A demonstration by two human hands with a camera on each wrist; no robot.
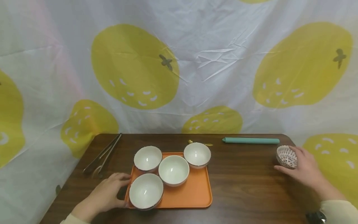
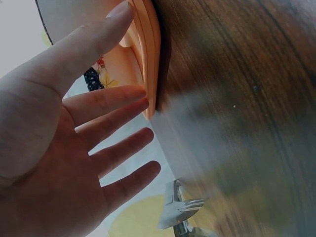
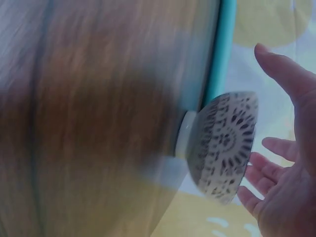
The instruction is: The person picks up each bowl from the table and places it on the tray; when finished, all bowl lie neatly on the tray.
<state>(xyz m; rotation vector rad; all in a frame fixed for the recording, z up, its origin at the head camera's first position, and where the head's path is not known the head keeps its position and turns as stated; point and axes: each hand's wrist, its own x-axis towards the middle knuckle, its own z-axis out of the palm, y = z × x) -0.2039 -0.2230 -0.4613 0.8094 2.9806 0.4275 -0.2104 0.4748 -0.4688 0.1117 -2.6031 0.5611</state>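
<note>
My left hand (image 1: 110, 191) lies along the left edge of an orange tray (image 1: 193, 194). Its fingers are spread and nearly straight, and in the left wrist view the thumb and index fingertips overlap the tray's rim. White bowls stand on the tray: a front left one (image 1: 146, 190), a back left one (image 1: 148, 158), a middle one (image 1: 173, 170) and one at the back right corner (image 1: 197, 154). At the far right, my right hand (image 1: 305, 166) reaches beside a dark-patterned bowl (image 3: 227, 148). The thumb stands apart from it; whether the fingertips touch its rim I cannot tell.
Metal tongs (image 1: 104, 155) lie at the table's left side. A teal cylinder (image 1: 251, 141) lies along the back edge, and a small gold-coloured item (image 1: 208, 144) sits behind the back right bowl. A lemon-print curtain (image 1: 207, 77) hangs behind the wooden table (image 1: 243, 186).
</note>
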